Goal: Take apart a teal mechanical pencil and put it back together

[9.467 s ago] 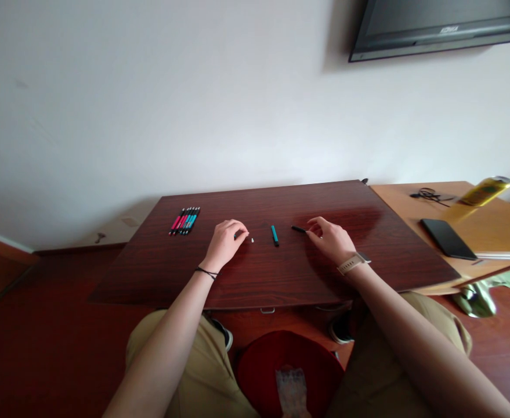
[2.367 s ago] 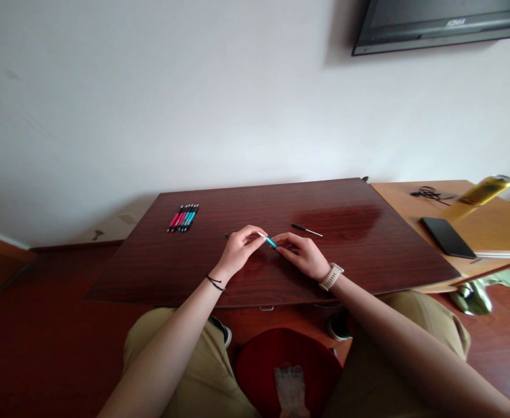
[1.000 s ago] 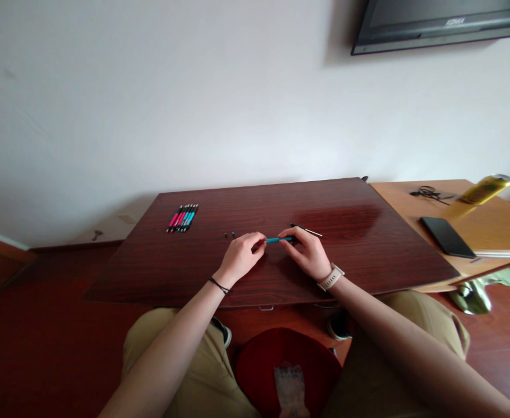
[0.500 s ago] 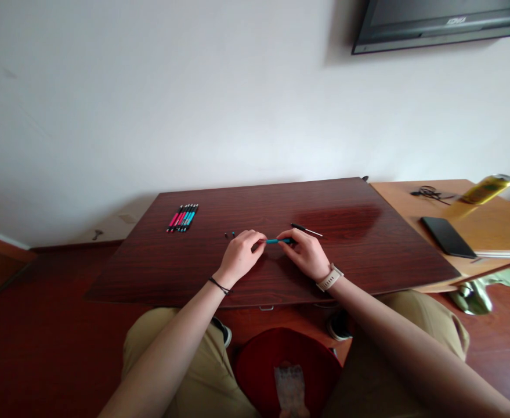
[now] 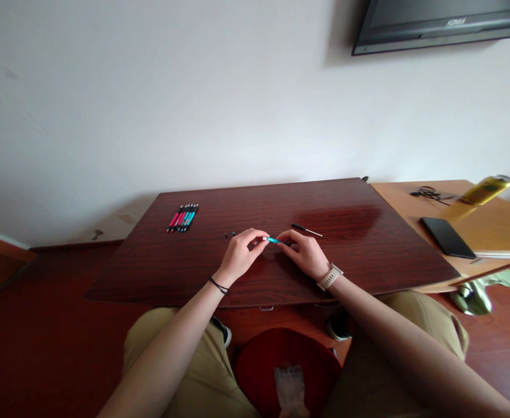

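Observation:
Between my two hands is a turquoise and black pen, held low over the dark wooden table. My left hand pinches its left end between thumb and fingers. The fingers of my right hand are closed around the darker right end, which is partly hidden. Just beyond my right hand lies a thin black and white pen. Two tiny dark pieces, with a bit of turquoise, rest past my left hand. A row of pink and turquoise pens lies side by side at the left.
A lighter wooden desk adjoins at the right, holding a black phone, a coiled cable and a yellow can. Below, between my legs, is a red stool with a clear packet on it. A television hangs on the wall.
My hands have come slightly closer together, and less of the turquoise pen shows between them. The pen now tilts a little, its left end higher. Everything else is where it was.

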Motion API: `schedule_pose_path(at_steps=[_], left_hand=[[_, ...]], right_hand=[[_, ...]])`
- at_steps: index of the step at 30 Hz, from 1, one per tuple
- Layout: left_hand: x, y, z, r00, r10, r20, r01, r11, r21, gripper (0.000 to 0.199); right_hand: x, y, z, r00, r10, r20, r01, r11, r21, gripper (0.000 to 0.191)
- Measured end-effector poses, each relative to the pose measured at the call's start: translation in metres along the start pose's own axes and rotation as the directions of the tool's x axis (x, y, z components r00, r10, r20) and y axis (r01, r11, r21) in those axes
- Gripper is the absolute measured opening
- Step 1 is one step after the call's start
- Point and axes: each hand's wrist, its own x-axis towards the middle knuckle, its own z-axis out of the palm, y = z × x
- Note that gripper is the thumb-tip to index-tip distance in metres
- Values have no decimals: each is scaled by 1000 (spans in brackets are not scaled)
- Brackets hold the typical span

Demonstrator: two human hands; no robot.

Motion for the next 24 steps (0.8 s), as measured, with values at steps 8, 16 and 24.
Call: schedule_pose_path(at_steps=[8,16,24], left_hand=[[1,3,-3,998,-52,-33,51,998,-26,16],[4,-4,-8,988,-106,-113,98,992,-74,17],[4,-4,-8,986,-109,-127,100,992,-74,16]], right_hand=[[6,0,-11,999,33,-22,-32,997,68,24],[16,53,-56,990,80,-116,-124,885,-450,29],[16,60,-59,977,208,-53,-199,786,-585,27]])
